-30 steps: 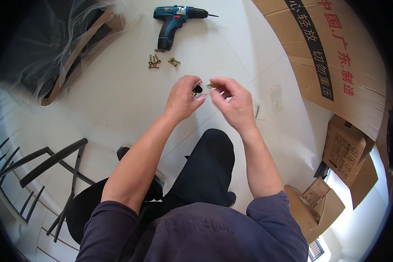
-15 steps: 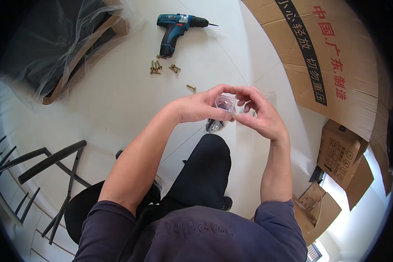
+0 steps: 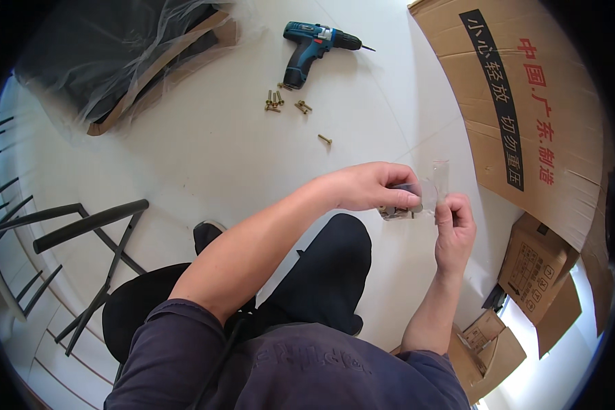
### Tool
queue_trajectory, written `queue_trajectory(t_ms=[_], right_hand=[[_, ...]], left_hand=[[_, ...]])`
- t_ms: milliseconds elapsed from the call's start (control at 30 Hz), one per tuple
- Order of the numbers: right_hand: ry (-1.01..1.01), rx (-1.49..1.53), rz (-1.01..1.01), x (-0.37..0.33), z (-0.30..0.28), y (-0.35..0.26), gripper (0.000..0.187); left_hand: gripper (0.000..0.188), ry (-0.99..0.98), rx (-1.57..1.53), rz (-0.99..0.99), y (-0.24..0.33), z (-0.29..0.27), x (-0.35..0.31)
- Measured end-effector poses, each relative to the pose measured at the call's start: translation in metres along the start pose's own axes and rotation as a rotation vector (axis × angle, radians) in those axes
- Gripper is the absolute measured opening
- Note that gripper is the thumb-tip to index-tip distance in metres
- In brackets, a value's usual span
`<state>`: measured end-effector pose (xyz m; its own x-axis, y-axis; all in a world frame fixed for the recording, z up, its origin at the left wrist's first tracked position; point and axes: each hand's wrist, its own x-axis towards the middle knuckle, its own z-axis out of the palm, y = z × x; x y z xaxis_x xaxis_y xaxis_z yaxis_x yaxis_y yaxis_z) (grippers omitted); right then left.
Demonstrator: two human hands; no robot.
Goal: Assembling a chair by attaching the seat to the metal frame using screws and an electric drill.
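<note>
A clear plastic bag (image 3: 428,193) is stretched between my two hands, above the floor beyond my knee. My left hand (image 3: 381,187) pinches the bag's left part, where small dark and metallic pieces show inside; what they are is too small to tell. Its thumb lies over one roundish piece. At the other side, my right hand (image 3: 456,225) has its fingers curled shut on the bag's edge. A narrow clear strip (image 3: 441,176) of the plastic stands up above the right fingers. On the floor beyond the left hand lies a single brass-coloured bolt (image 3: 325,139).
A teal and black cordless drill (image 3: 311,51) lies on the floor beside several bolts (image 3: 273,102). Far left is a dark plastic-wrapped panel (image 3: 99,65). Cardboard boxes (image 3: 506,102) line the right side. A black metal frame (image 3: 92,225) stands at my left.
Both hands have moved right and slightly nearer me. They were cupped together round the bag's open mouth; now they are farther apart with the bag stretched between them. The view has shifted.
</note>
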<state>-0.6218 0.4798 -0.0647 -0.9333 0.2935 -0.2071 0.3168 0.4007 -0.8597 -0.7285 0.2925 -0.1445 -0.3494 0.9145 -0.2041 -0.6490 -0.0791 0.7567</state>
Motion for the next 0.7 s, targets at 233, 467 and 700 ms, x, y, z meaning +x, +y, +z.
queue_trajectory(t_ms=[233,467,700], right_hand=[[0.013,-0.123,0.109,-0.018,-0.003,0.002,0.017],[0.073,-0.112,0.215,-0.019,0.004,0.0,0.021],[0.078,0.125,0.083,-0.011,0.017,-0.009,0.021]], left_hand=[[0.014,0.01,-0.004,-0.044,-0.004,0.006,-0.001],[0.02,0.039,0.032,0.011,-0.003,0.005,-0.003],[0.017,0.023,0.137,-0.012,-0.001,0.001,-0.005]])
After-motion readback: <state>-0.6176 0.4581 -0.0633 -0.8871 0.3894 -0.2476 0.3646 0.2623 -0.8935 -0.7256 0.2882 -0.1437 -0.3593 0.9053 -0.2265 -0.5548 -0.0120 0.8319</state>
